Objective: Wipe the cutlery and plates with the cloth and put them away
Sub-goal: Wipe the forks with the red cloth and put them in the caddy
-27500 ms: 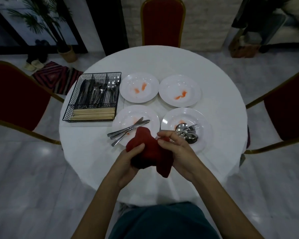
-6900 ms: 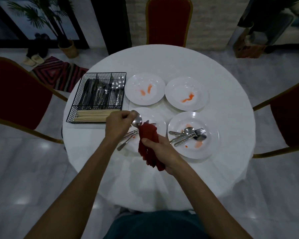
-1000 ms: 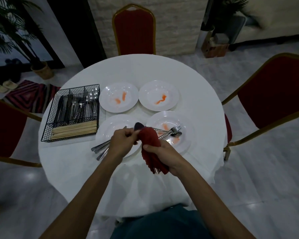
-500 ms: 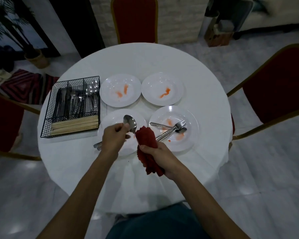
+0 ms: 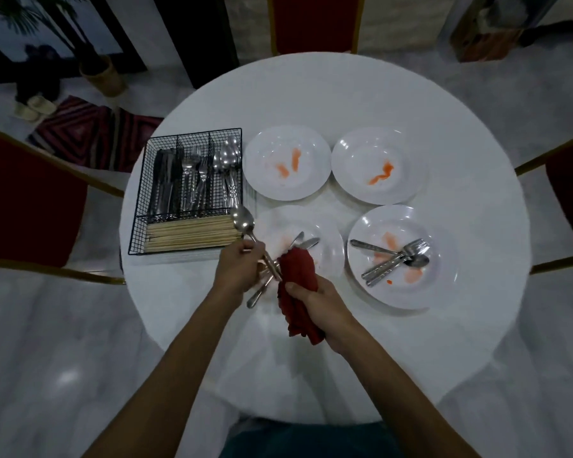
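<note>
Head camera looks down on a round white tabletop (image 5: 344, 94). The left hand (image 5: 240, 269) has its grip closed round the handle of a spoon (image 5: 244, 223). The shiny round end of the spoon sticks up and points at the near corner of the wire basket (image 5: 139, 206). The other end of the handle comes out of the hand right beside the red cloth (image 5: 298, 269).

The right hand (image 5: 315, 299) has its grip tight round the cloth, which is all bunched up. Some of the cloth pokes out above the fingers and some hangs down below the hand. Both hands are over the near left plate (image 5: 328, 233).

Two knives (image 5: 306, 241) lie on that plate, and their handles stick out under the left hand. The near right plate (image 5: 444, 269) has orange smears and a little pile of cutlery (image 5: 394, 259) with forks in it. The far left plate (image 5: 262, 150) and the far right plate (image 5: 354, 153) each have orange smears too.

The wire basket sits on the left side of the tabletop, just beside the plates. It holds knives, forks and spoons in three rows, and wooden sticks (image 5: 189, 233) lie across its near end. Red chairs stand around the tabletop.
</note>
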A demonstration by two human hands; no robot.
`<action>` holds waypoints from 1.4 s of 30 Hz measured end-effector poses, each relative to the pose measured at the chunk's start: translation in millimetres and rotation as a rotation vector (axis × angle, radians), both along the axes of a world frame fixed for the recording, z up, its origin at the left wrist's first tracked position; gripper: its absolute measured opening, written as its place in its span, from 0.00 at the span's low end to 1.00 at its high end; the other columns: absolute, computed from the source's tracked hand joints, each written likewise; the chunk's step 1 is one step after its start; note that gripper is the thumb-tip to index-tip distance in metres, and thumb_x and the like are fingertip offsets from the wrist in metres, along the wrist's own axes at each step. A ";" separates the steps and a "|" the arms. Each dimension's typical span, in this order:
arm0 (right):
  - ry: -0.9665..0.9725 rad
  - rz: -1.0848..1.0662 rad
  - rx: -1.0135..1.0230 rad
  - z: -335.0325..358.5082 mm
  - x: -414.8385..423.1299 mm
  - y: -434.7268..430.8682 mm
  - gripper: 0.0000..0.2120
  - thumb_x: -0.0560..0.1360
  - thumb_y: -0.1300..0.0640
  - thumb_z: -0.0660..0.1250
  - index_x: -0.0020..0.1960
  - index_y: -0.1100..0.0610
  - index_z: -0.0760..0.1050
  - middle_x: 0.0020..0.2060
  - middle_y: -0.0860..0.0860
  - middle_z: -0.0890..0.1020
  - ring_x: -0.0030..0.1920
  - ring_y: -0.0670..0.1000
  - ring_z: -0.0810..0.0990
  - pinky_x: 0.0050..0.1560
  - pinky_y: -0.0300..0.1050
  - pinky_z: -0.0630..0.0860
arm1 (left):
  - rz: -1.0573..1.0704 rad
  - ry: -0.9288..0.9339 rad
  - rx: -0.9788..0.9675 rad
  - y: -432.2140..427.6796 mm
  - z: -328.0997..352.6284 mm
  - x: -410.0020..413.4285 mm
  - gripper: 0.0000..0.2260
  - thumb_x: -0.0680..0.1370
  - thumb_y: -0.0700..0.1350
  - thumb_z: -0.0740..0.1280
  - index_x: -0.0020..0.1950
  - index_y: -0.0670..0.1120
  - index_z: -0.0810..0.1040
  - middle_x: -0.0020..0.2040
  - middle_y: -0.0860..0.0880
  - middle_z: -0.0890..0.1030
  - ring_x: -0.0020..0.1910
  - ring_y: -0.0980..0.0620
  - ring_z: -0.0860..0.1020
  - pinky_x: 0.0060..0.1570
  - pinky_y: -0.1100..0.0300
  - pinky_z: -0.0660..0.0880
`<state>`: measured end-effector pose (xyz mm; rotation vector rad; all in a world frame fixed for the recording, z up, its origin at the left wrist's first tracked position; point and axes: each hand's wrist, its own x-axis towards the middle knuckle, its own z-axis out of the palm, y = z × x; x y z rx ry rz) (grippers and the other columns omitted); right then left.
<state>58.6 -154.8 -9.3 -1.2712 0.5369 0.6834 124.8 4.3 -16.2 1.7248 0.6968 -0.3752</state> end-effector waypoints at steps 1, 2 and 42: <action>0.005 -0.006 -0.010 -1.2 5.6 5.2 0.07 0.82 0.60 0.66 0.56 0.63 0.79 0.38 0.57 0.85 0.34 0.53 0.83 0.34 0.46 0.80 | 0.010 -0.010 0.024 14.0 -4.2 14.3 0.06 0.81 0.44 0.69 0.45 0.44 0.81 0.38 0.47 0.81 0.35 0.51 0.78 0.36 0.58 0.74; 0.013 -0.017 -0.022 -2.8 11.0 9.7 0.08 0.82 0.60 0.66 0.57 0.64 0.79 0.39 0.57 0.85 0.34 0.52 0.83 0.34 0.45 0.80 | 0.008 -0.018 0.048 27.5 -7.9 28.1 0.05 0.81 0.44 0.69 0.46 0.45 0.81 0.40 0.47 0.81 0.36 0.51 0.78 0.38 0.58 0.75; 0.094 -0.546 -0.122 -1.5 -61.2 -118.5 0.14 0.83 0.53 0.63 0.61 0.62 0.77 0.44 0.61 0.86 0.37 0.55 0.84 0.32 0.46 0.80 | -0.920 -0.244 0.342 -157.4 -22.4 -0.2 0.08 0.80 0.48 0.66 0.50 0.48 0.84 0.49 0.51 0.85 0.49 0.52 0.81 0.54 0.63 0.74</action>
